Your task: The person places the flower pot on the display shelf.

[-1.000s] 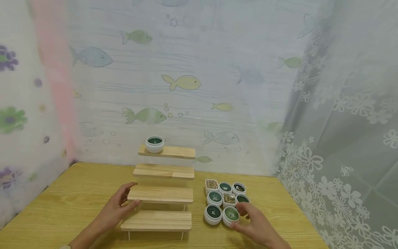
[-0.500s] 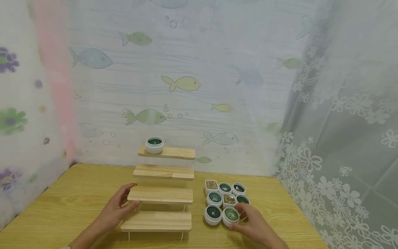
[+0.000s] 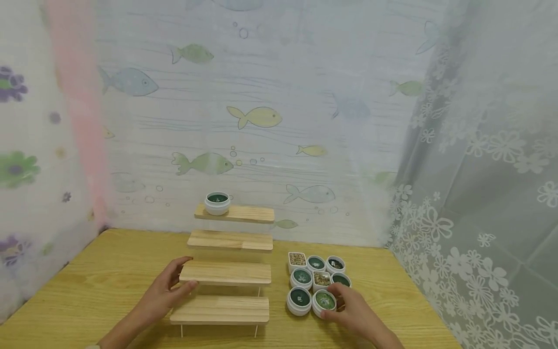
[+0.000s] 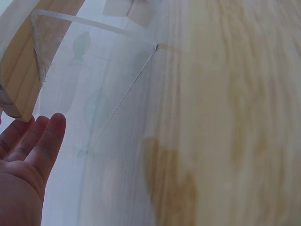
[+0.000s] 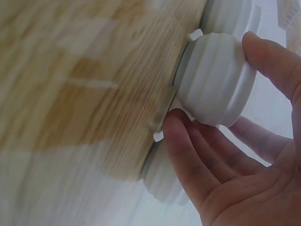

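My left hand (image 3: 163, 293) holds the left end of one board of a four-tier wooden stand (image 3: 224, 272), thumb at the front edge and fingers behind. In the left wrist view its fingertips (image 4: 57, 121) meet the board end. My right hand (image 3: 355, 312) grips a small round white pot with a light green filling (image 3: 324, 300) at the front right of a cluster. The right wrist view shows the thumb (image 5: 256, 47) at the rim and fingers against the lower side of the white pot (image 5: 214, 77), which stands on the table.
Other small white pots, round with dark green fillings (image 3: 299, 296) and square with grainy tan fillings (image 3: 297, 259), stand close around. One round pot (image 3: 217, 203) sits on the stand's top board. The wooden table (image 3: 100, 271) meets a fish-print curtain (image 3: 261, 145) behind.
The right hand has shifted slightly left and closed its thumb and fingers in around the light green pot. The left hand stays at the stand.
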Available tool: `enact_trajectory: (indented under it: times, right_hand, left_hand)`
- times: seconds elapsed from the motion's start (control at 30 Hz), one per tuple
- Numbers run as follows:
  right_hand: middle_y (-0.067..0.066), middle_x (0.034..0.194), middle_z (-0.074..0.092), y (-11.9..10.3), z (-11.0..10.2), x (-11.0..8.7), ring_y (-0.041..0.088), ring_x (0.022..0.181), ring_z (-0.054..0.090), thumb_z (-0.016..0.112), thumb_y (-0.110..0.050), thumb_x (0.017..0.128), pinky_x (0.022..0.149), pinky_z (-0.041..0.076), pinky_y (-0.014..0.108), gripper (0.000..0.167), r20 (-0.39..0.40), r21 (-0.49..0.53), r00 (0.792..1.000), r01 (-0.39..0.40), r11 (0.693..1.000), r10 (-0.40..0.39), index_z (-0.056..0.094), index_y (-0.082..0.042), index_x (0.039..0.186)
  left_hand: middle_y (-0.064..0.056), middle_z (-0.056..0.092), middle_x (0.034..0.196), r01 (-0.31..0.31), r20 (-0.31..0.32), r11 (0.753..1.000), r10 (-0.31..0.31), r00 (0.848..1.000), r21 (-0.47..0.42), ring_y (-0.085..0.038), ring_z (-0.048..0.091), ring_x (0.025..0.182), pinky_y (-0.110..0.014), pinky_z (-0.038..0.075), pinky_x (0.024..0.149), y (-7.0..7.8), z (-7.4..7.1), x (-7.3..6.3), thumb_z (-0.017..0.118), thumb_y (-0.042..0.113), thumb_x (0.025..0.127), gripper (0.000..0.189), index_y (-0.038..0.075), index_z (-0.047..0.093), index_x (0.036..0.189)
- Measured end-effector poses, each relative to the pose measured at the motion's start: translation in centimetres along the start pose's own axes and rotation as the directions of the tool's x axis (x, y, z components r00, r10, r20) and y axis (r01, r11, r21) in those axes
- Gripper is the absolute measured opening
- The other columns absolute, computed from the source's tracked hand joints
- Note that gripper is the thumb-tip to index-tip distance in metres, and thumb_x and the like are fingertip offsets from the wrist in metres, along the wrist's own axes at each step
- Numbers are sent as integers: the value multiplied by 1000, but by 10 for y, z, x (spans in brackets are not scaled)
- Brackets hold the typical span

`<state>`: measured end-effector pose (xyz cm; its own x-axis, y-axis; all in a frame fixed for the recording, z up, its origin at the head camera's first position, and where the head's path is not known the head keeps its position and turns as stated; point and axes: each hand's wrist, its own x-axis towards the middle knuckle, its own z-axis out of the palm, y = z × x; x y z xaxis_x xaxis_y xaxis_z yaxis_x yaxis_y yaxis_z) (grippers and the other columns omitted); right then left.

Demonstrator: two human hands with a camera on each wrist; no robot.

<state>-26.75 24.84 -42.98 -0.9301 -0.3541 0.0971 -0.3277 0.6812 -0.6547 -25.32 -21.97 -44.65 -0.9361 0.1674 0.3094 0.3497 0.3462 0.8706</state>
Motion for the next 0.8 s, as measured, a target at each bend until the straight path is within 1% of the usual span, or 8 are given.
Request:
enact_trajectory:
  times: [0.13, 0.23, 0.47, 0.53, 0.63, 0.7, 0.8]
  right_hand:
    - [3, 101, 61, -1, 0, 0, 15, 81, 58, 80, -35, 77, 66, 50, 24, 54, 2, 2, 1000, 8, 1000, -8, 57, -5, 116]
    - [5, 102, 62, -2, 0, 0, 17, 84, 59, 81, -32, 76, 68, 51, 24, 54, -2, 12, 1000, 16, 1000, -16, 57, -4, 115]
    - [8, 108, 61, -1, 1, 0, 18, 89, 59, 81, -28, 75, 72, 52, 26, 68, -2, 17, 1000, 21, 1000, -21, 50, 3, 128]
    - [9, 110, 61, -1, 0, -1, 18, 89, 60, 81, -28, 75, 72, 52, 26, 67, -16, 25, 999, 28, 999, -27, 52, 3, 127]
    - [9, 111, 61, -2, -1, -3, 17, 88, 60, 81, -26, 75, 72, 52, 25, 60, -43, 39, 998, 37, 999, -35, 55, 2, 123]
    - [9, 110, 60, -3, -3, -4, 17, 88, 60, 80, -23, 75, 72, 52, 26, 56, -58, 52, 998, 36, 998, -33, 57, 0, 120]
    - [9, 109, 60, -6, -7, -5, 17, 88, 60, 80, -20, 74, 73, 52, 26, 53, -90, 70, 996, 30, 997, -24, 57, -1, 118]
  left_hand:
    - [-30, 21, 151, -5, -2, 1000, 5, 1000, 6, -55, 17, 135, -66, 29, 100, -1, 0, -1, 60, 27, 96, 61, 7, 29, 145]
    - [-30, 21, 151, -7, -4, 1000, 7, 1000, 7, -55, 17, 135, -66, 28, 101, -1, 0, -1, 60, 27, 96, 61, 7, 29, 145]
    - [-30, 20, 151, -1, 4, 1000, 1, 1000, -7, -55, 16, 135, -66, 29, 100, 0, 0, -1, 59, 27, 96, 63, 5, 28, 146]
    - [-30, 19, 151, 3, 7, 1000, -3, 1000, -10, -56, 16, 135, -66, 30, 100, 0, 0, -2, 59, 27, 96, 63, 5, 27, 146]
    - [-30, 19, 151, 11, 6, 1000, -11, 1000, -15, -55, 16, 135, -65, 31, 99, 1, 0, -2, 60, 28, 96, 63, 6, 28, 146]
    - [-29, 20, 151, 16, 4, 1000, -16, 1000, -16, -55, 16, 135, -65, 31, 100, 2, 0, -2, 60, 28, 96, 62, 7, 28, 145]
    - [-29, 20, 151, 18, 2, 1000, -18, 1000, -14, -54, 16, 135, -65, 30, 101, 3, 0, -1, 60, 29, 96, 62, 8, 29, 145]
